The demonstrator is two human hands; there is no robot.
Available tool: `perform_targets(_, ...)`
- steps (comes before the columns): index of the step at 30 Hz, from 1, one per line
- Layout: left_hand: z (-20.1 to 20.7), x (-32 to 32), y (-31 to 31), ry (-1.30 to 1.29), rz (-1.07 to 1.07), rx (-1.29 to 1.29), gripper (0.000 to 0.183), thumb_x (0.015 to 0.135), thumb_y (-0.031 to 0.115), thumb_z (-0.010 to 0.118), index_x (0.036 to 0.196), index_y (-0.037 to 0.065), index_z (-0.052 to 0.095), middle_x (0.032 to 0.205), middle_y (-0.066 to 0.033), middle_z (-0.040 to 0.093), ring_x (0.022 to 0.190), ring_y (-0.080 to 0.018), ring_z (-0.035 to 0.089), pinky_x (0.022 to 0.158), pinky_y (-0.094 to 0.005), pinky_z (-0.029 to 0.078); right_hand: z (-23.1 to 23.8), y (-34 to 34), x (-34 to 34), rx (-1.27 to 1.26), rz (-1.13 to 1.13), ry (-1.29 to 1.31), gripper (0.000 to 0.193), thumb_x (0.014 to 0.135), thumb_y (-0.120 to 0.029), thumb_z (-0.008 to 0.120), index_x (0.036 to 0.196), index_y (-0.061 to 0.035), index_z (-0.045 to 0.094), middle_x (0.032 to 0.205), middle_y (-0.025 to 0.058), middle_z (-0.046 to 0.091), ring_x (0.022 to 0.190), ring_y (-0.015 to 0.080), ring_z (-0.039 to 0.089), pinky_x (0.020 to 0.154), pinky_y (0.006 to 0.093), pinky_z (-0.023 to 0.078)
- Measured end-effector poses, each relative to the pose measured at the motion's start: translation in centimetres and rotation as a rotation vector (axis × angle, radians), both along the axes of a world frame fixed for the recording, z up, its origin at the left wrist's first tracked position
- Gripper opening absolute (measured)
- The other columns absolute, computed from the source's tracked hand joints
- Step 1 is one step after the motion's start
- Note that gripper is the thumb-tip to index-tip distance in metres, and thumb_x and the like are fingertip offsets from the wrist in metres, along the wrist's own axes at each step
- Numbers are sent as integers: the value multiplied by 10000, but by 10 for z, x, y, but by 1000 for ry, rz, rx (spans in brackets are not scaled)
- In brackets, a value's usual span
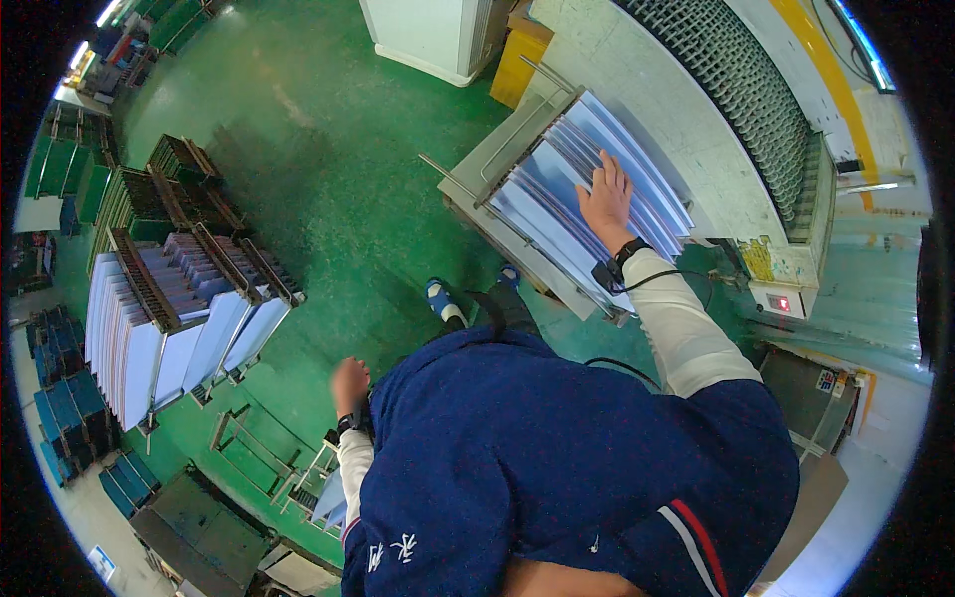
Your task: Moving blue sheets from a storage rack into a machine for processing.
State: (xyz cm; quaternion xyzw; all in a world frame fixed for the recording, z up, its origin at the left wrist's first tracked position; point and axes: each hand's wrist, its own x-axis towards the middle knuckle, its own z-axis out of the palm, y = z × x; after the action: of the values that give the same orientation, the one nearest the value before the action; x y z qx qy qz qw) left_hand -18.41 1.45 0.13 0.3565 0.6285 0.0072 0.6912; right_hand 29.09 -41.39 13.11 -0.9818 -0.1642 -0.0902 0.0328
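Note:
My right hand (pixel 607 202) rests with outstretched fingers on a row of thin, pale-blue flat panels (pixel 545 169), which stand on edge and lean over one another in a metal rack (pixel 489 212). A dark band with a cable circles that wrist. On the other side of my body, my left hand (pixel 350 382) hangs low over the green floor. Its fingers are blurred, and no object shows in it. Further left, similar pale panels (pixel 129 338) fill a slotted rack (pixel 142 276).
A machine with a metal mesh conveyor belt (pixel 741 95) stands just beyond the panels. Past the rack are a white cabinet (pixel 428 45) and a yellow box (pixel 519 68). A low metal frame (pixel 254 453) sits at the lower left, near several teal crates (pixel 75 413).

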Motion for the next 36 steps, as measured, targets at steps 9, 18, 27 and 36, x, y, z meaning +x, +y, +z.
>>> perform_targets(9, -1, -3, -1, 12, -23, 14, 356, 899, 254, 612, 1181, 44, 561, 1020, -129, 671, 715, -233, 634, 575, -345, 515, 3, 1, -2, -2, -4, 3, 394, 806, -278, 692, 1057, -15, 542, 1487, 108, 313, 1363, 307, 300, 1096, 499, 248)
perform_targets(18, -2, -4, -2, -13, 42, 5, 299, 898, 236, 620, 1137, 58, 586, 945, -117, 668, 694, -233, 644, 532, -324, 516, 4, 2, -2, -12, -13, 9, 403, 809, -283, 690, 1068, -14, 540, 1492, 98, 302, 1368, 299, 293, 1099, 497, 246)
perform_targets(27, -6, -5, 1, 10, 3, 9, 301, 903, 241, 610, 1136, 53, 581, 988, -129, 674, 714, -236, 649, 550, -339, 516, 4, 3, -2, -20, -25, 18, 399, 807, -284, 692, 1068, -22, 541, 1495, 86, 298, 1372, 292, 289, 1103, 492, 247)
perform_targets(36, -3, -3, 1, -6, 16, -7, 326, 888, 233, 643, 1151, 56, 568, 1008, -134, 658, 714, -246, 627, 562, -350, 513, 1, 2, -1, -33, -30, 0, 389, 797, -292, 701, 1043, -31, 551, 1490, 77, 312, 1366, 287, 305, 1103, 485, 254)
